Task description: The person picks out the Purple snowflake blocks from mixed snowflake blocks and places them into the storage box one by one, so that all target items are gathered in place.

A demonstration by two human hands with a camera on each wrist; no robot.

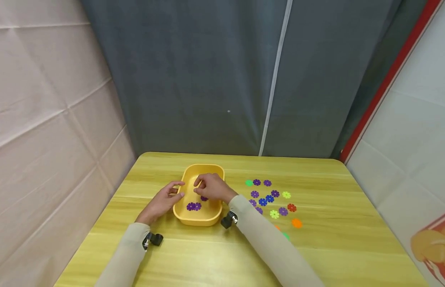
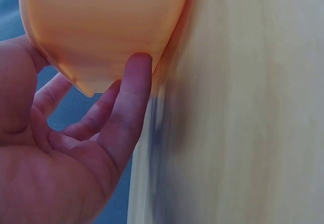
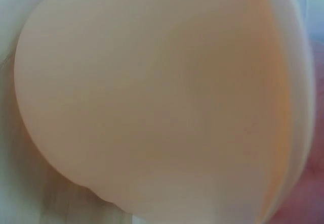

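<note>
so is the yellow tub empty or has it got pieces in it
Not empty. The yellow tub holds at least two purple flower pieces, seen from the head camera; the right hand hides part of the inside.

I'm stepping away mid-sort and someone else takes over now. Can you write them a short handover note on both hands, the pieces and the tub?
Left hand: open, fingers resting on the left wall of the yellow tub.
Right hand: over the tub; whether it grips anything is hidden.
Done: purple flower pieces lie in the tub.
Left: mixed-colour flower pieces, several of them purple, lie loose on the table right of the tub.
</note>
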